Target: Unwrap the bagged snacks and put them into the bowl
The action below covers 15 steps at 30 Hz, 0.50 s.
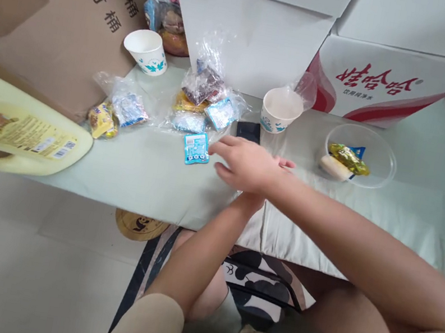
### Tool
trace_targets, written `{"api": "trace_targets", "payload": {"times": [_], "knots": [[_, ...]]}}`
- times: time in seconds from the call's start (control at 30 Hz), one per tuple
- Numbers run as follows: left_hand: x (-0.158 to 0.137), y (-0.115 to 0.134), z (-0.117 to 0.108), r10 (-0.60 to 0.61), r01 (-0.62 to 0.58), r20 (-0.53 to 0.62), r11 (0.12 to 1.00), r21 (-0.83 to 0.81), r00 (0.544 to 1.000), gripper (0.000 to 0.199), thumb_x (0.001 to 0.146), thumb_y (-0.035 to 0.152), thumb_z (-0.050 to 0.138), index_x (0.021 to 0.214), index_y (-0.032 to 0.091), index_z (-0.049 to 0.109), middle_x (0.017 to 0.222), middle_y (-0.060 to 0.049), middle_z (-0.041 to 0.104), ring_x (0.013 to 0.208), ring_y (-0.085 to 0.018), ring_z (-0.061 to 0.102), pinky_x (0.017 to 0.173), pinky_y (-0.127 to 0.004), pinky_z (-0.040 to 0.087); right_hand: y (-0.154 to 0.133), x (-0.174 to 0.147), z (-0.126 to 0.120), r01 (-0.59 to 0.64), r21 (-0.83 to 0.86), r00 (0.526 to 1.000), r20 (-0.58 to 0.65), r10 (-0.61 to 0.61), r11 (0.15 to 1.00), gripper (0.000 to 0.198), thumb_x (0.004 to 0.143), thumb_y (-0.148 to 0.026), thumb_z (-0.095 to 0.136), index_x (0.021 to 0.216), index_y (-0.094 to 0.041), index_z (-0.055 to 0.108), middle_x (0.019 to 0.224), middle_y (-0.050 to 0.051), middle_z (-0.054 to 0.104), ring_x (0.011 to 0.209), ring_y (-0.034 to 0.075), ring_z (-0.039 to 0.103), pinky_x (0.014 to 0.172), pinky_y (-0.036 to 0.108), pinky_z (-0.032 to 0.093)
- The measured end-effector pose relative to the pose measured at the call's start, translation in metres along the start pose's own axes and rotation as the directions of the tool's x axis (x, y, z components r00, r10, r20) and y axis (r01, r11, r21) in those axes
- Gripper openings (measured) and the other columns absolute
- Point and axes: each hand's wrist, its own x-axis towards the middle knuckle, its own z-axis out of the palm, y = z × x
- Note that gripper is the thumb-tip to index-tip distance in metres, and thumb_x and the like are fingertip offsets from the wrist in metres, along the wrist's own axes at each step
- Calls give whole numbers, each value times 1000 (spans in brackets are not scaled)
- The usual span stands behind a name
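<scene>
Packet (197, 149) lies on the table (132, 171), just left of the right hand (245, 163) and near side of the bags (205, 87). Right hand: fingers parted, nothing held. Left hand (286, 163): mostly hidden beneath the right wrist; grip cannot be told. Advisable: uncross arms; pinch the packet by one edge.

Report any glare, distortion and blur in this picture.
Head view: bright glints on the clear crinkled plastic wrapping; head view: the pale-yellow plastic bottle looks stretched toward the left edge; head view: the bare right hand looks slightly soft, perhaps from motion.
</scene>
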Motion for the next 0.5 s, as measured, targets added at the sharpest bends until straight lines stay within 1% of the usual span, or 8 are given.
{"api": "trace_targets", "payload": {"times": [0.07, 0.13, 0.2, 0.27, 0.33, 0.37, 0.43, 0.5], "knots": [[-2, 5, -3, -142, 144, 19, 980, -136, 990, 54, 99, 59, 45, 76, 15, 67, 65, -5, 68, 58, -15, 67, 58, -28, 54, -18, 34, 18, -47, -19, 992, 114, 49, 999, 38, 91, -22, 50, 127, -24, 63, 123, 12, 64, 102, 30, 67, 78, 45, 55], [-6, 12, -6, -253, 247, 25, 909, -335, 967, 56, 94, 64, 55, 71, 14, 66, 64, -4, 67, 57, -13, 66, 59, -25, 52, -30, 62, 38, -105, -38, 983, 150, 109, 994, 44, 89, -19, 57, 131, -30, 62, 130, 12, 61, 106, 32, 67, 75, 45, 57], [-9, 18, -11, -304, 279, 31, 823, -494, 952, 54, 91, 63, 60, 70, 13, 66, 63, -4, 66, 57, -11, 65, 60, -23, 50, -33, 80, 56, -159, -40, 978, 126, 163, 986, 48, 83, -12, 66, 125, -35, 66, 139, 10, 58, 118, 37, 63, 78, 50, 58], [-11, 22, -16, -329, 289, 44, 750, -595, 943, 52, 92, 60, 61, 71, 13, 68, 63, -3, 66, 57, -11, 65, 60, -23, 49, -31, 91, 71, -212, -23, 971, 110, 214, 977, 44, 78, -7, 71, 112, -35, 72, 140, 9, 59, 127, 41, 59, 82, 56, 58], [-11, 23, -19, -352, 319, 78, 704, -635, 933, 49, 93, 57, 61, 72, 13, 69, 64, -3, 66, 58, -11, 64, 62, -23, 48, -26, 95, 83, -246, 2, 963, 112, 245, 969, 35, 77, -7, 74, 100, -32, 74, 134, 10, 62, 130, 44, 57, 83, 59, 59], [-10, 23, -19, -357, 334, 99, 694, -638, 929, 48, 93, 56, 61, 72, 13, 69, 64, -4, 66, 58, -11, 64, 63, -24, 48, -23, 95, 87, -248, 15, 963, 110, 245, 969, 30, 77, -7, 75, 96, -31, 74, 131, 11, 64, 129, 44, 57, 83, 59, 59], [-10, 20, -18, -343, 352, 142, 694, -628, 929, 47, 93, 54, 61, 73, 13, 70, 66, -4, 67, 59, -11, 64, 64, -24, 49, -19, 92, 93, -228, 45, 970, 93, 223, 973, 26, 76, -8, 77, 91, -29, 72, 123, 12, 67, 127, 43, 58, 81, 57, 60], [-10, 17, -15, -307, 345, 172, 710, -613, 936, 47, 93, 55, 61, 73, 13, 70, 67, -5, 68, 61, -12, 65, 67, -24, 50, -17, 86, 95, -182, 42, 982, 68, 179, 982, 26, 75, -8, 78, 90, -28, 71, 117, 11, 68, 121, 40, 62, 78, 54, 61]]}}
